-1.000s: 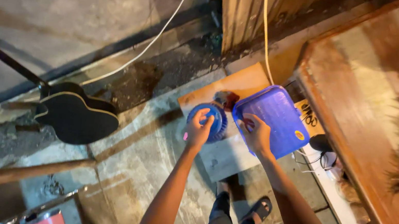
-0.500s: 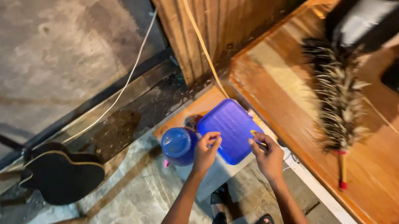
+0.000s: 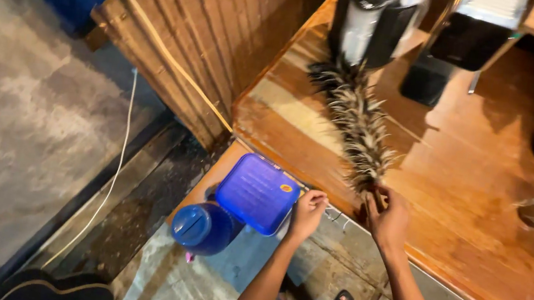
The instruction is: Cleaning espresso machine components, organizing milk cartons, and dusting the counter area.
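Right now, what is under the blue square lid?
The blue lid sits on a pale container; only its front corner shows. The contents are covered. A round blue jug stands beside it. The left hand rests at the lid's edge; the right hand holds the feather duster.

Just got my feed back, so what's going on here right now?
A person stands at a wooden counter. The right hand has its grip on the handle end of a feather duster lying on the counter. The left hand is at the edge of a blue square lid, beside a round blue container.
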